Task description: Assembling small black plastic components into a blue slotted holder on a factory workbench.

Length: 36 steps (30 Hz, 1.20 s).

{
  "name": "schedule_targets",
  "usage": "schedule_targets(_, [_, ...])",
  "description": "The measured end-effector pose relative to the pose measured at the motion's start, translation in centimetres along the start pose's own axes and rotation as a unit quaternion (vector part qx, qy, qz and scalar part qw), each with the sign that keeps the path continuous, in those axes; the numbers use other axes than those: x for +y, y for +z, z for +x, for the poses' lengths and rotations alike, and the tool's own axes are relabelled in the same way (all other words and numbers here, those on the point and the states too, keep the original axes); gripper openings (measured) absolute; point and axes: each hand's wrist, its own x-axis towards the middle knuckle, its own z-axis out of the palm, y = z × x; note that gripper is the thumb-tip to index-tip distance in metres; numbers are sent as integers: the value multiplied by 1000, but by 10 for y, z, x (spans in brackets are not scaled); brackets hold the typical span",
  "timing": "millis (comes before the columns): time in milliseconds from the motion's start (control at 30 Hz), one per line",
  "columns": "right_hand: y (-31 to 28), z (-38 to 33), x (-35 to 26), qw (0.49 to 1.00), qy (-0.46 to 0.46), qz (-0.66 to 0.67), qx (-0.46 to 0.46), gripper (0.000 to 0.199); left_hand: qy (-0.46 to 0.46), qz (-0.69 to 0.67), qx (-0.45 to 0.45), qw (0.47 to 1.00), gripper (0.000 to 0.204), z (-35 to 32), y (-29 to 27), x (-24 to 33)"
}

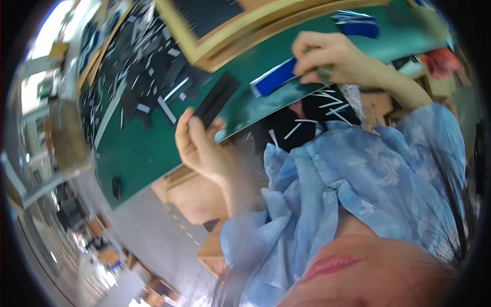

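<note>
Between the thumb and fingers of my left hand (202,140) is a flat black strip (219,98), tilted up over the green table (153,166). My right hand (327,59) is closed on one end of a blue strip (275,79) with a pale edge. The blue strip's free end points toward the black one, and a gap lies between the two. A small stack of blue strips (359,24) rests on the table beyond my right hand.
A heap of black and white offcuts (148,71) covers the table's far left. A wooden frame (215,53) stands along the far side. White slivers (332,105) lie on dark cloth at my lap. A small black object (116,188) sits near the left corner.
</note>
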Motion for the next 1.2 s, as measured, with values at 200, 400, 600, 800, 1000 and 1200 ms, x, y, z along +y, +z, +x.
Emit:
schedule_targets(200, [1, -15, 17, 992, 78, -96, 24, 37, -1, -1, -62, 998, 27, 2, 0, -17])
schedule_targets(400, [3, -15, 22, 990, 96, -105, -9, 33, -1, 23, -64, 998, 33, 2, 2, -20])
schedule_targets(600, [-1, -14, 16, 982, 34, -188, -5, 31, 6, 30, -73, 997, 37, 6, -1, -24])
schedule_targets(800, [-14, -4, -12, 967, -110, -218, 75, 26, -25, 29, -61, 997, 48, 5, 6, -26])
schedule_targets(1000, [-18, 1, -18, 993, -61, -72, 78, 41, -99, -14, -151, 983, 63, -14, 42, -27])
schedule_targets(1200, [-26, 1, -27, 998, -23, -21, 51, 36, -131, -20, -183, 974, 67, -19, 44, -20])
